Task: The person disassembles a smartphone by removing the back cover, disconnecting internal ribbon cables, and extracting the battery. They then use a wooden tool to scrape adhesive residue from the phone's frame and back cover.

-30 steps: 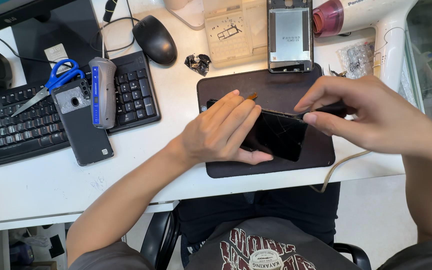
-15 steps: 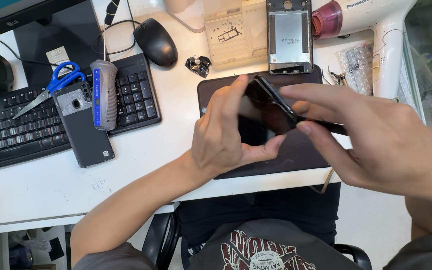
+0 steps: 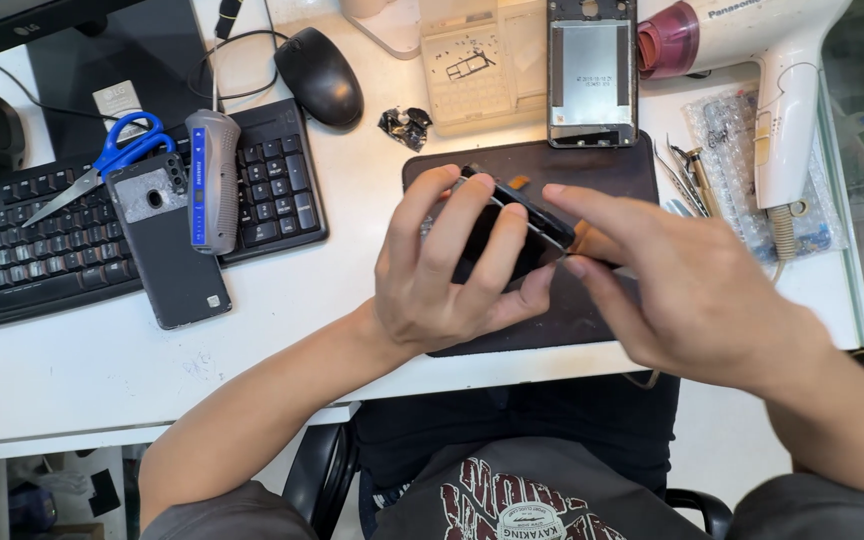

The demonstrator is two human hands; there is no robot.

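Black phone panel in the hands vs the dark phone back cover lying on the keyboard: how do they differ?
The black glossy phone panel is lifted and tilted above the dark mat, gripped by the left hand and right hand; the dark grey phone back cover lies flat and untouched, partly on the black keyboard. The cover shows a camera cutout; the panel shows none. Both are slim, dark rectangles.

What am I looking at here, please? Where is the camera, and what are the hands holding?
The camera sits on a person's head and looks down at a white desk. The left hand and right hand together hold a thin black phone screen panel, tilted above a dark work mat. On the desk lie a black keyboard, blue scissors, a grey phone back cover, a grey electric screwdriver, a mouse, an opened phone frame and a white hair dryer.
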